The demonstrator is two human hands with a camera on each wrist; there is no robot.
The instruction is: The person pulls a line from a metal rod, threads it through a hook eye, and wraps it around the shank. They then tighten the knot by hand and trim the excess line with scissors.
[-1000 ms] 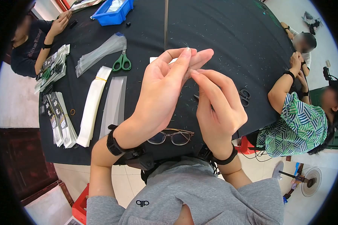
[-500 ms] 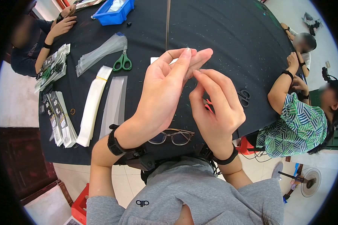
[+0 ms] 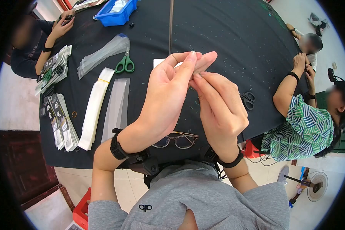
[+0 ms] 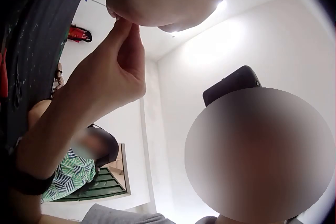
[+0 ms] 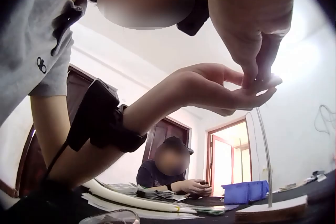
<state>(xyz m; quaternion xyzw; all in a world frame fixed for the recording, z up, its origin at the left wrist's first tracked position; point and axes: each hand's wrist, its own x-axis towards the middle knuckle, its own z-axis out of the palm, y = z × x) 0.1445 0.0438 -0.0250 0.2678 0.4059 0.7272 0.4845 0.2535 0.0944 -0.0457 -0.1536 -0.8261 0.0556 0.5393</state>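
Right hand (image 3: 222,109): thumb newly drawn up to fingertips, touching left fingers; any hold too small to tell. Left hand (image 3: 163,92): pinching fine strand (image 3: 192,49), tip above thumb, other fingers extended. Apparently closer fingertip work.

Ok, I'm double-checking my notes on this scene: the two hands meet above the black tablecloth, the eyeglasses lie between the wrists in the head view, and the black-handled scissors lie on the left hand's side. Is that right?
Not quite: the black-handled scissors lie on the right hand's side, beyond that hand, as the head view shows. The rest of your note stands.
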